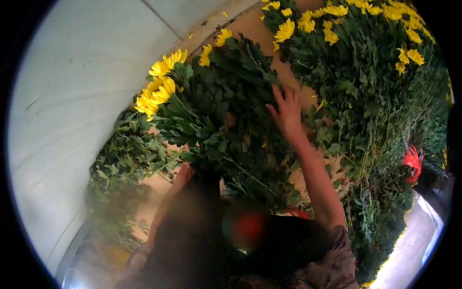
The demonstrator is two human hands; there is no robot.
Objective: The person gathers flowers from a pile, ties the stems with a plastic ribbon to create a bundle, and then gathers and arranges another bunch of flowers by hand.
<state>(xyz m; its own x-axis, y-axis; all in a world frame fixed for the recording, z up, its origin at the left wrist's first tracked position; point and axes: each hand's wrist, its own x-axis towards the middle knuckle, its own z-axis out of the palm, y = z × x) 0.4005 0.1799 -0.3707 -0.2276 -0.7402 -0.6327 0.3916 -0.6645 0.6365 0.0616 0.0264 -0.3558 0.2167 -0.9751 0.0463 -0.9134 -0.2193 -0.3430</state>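
Observation:
Leafy yellow chrysanthemums [159, 94] rise at upper left, their stems running down to my left hand [182, 177]. That hand is closed around the lower part of this bunch; leaves cover most of its fingers. My right hand [288, 113] is open with fingers spread, touching the right edge of a dark green leafy heap [240, 86]. Nothing is visible in its grasp. A bare stem [245, 172] lies slanted between my two forearms.
A large pile of yellow chrysanthemums [356, 82] fills the right side. Red ties [413, 164] show at its right edge. More cut foliage [127, 149] lies at left, beside a pale wall panel [86, 86]. Brown surface [262, 26] shows between the heaps.

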